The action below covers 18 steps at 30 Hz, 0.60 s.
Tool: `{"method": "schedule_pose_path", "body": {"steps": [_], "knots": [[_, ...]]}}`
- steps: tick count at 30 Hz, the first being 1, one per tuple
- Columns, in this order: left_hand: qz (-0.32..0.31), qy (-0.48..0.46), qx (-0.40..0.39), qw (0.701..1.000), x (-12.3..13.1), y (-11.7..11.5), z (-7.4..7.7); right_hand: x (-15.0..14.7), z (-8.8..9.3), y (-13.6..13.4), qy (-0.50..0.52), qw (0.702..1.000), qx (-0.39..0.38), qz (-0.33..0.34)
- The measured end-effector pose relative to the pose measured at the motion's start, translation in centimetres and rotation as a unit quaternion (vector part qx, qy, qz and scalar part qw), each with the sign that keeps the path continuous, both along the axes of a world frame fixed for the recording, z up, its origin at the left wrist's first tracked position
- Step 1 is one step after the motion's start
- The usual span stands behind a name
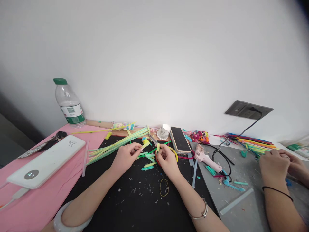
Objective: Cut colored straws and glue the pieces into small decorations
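My left hand [127, 158] is closed in a pinch on a short yellow fuzzy pipe cleaner piece [145, 145]. Close by on the right, my right hand [167, 161] pinches another yellow pipe cleaner piece [158, 147]. Metal scissor blades [153, 139] point up and left just beyond the right fingertips; a yellow loop [177, 154] curves behind that hand, and I cannot tell whether it belongs to the scissors. Below and between the hands lie several cut green and yellow pieces [150, 164]. A bundle of long green and yellow pipe cleaners [108, 149] passes behind my left hand.
A paper cup [164, 131] and a phone [180, 140] stand behind my right hand. Right of them lies a pink glue gun [207, 160] with a black cable. A white power bank [48, 161] and a bottle [70, 104] are left. Another person's hands [275, 164] work at far right.
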<state>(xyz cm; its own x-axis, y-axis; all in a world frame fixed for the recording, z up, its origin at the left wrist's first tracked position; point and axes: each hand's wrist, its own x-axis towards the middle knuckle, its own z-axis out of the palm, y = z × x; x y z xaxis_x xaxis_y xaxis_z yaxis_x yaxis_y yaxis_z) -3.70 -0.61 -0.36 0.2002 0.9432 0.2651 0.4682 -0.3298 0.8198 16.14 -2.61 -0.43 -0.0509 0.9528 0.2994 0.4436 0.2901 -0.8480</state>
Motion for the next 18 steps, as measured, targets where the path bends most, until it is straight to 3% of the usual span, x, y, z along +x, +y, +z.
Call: {"method": "schedule_pose_path", "body": {"steps": [6,18], "knots": [[-0.017,-0.003,0.006,1.0,0.09,-0.01,0.13,0.34,-0.26,0.1,-0.036,0.999,0.02,0.015],[-0.031,-0.045,-0.049,0.997,0.33,0.05,0.11,0.58,0.64,-0.08,-0.079,0.987,0.141,0.016]]}}
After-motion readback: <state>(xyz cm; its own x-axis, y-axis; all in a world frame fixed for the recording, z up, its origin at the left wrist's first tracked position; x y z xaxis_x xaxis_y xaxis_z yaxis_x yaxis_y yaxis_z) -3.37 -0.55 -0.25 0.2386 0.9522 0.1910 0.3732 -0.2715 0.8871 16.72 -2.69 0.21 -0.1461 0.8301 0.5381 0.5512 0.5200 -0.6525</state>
